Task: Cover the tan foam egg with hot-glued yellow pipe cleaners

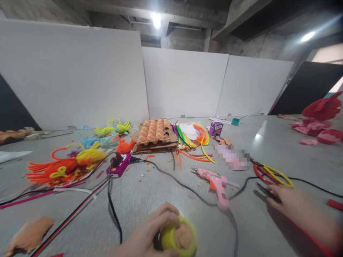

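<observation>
My left hand (pixel 158 228) is closed around a round yellow-green piece (pixel 191 230). Fuzzy-looking cord seems wound around it in rings, and a tan, cardboard-like centre faces up. At the right, my right hand (pixel 294 205) pinches a slim dark pointed tool (pixel 265 190) just above the table; its exact kind is unclear. Beyond those fingers lies a hand tool with red and yellow handles (pixel 278 175). Between my hands a pink hot glue gun (pixel 214 181) rests on its side, its nozzle pointing left.
An egg carton (pixel 155 132) lies on cardboard at the back, beside coloured pipe cleaners (pixel 199 135). Orange and yellow fuzzy figures (pixel 64 166) sit left. Black cables (pixel 177 180) run from a purple power strip (pixel 119 166). White panels (pixel 184 82) stand behind the table.
</observation>
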The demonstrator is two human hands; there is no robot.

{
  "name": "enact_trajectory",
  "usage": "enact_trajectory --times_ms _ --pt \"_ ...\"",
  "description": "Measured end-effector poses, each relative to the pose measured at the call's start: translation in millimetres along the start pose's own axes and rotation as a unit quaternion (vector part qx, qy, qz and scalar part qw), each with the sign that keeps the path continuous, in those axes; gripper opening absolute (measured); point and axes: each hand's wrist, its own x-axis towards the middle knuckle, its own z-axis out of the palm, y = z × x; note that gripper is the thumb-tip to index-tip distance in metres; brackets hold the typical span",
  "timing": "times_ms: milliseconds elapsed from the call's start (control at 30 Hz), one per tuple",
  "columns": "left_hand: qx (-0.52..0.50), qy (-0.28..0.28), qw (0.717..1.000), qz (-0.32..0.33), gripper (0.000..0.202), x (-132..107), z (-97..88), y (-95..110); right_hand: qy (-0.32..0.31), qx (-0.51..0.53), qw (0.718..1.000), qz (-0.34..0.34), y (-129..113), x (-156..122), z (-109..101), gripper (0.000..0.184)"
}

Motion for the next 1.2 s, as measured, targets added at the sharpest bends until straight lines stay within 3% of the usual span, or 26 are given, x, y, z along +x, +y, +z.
enact_trajectory --times_ms 67,200,300,400,533,767,1200 --pt "0.004 -0.002 1.0 0.003 0.032 -0.2 -0.3 0.3 0.005 0.01 1.0 -0.028 -21.5 -1.8 -10.6 0.02" --pt "0.009 -0.004 1.0 0.013 0.032 -0.9 -0.8 -1.2 -0.02 0.112 0.976 -0.187 -95.4 -6.6 -22.0 0.033" --pt "-0.001 -0.001 1.0 0.021 0.034 -1.7 -0.4 -2.9 -0.038 0.13 0.951 -0.277 -146.7 -7.2 -12.3 0.035" --pt "-0.011 -0.005 0.999 0.03 0.038 -2.1 -0.3 -4.3 -0.073 0.135 0.938 -0.31 -172.5 -5.7 4.0 0.036" --pt "-0.018 -0.006 0.999 0.039 0.039 -2.0 -0.5 -5.2 -0.08 0.141 0.937 -0.309 -179.3 -8.6 13.6 0.037" --pt "-0.026 0.0 0.999 0.039 0.037 -0.4 -0.2 -2.6 -0.149 0.077 0.936 -0.308 -186.9 -14.2 -9.3 0.027" --pt "-0.016 -0.002 0.999 0.035 0.044 -1.3 -0.1 -3.7 -0.086 0.102 0.939 -0.318 -181.6 -20.1 1.8 0.03"
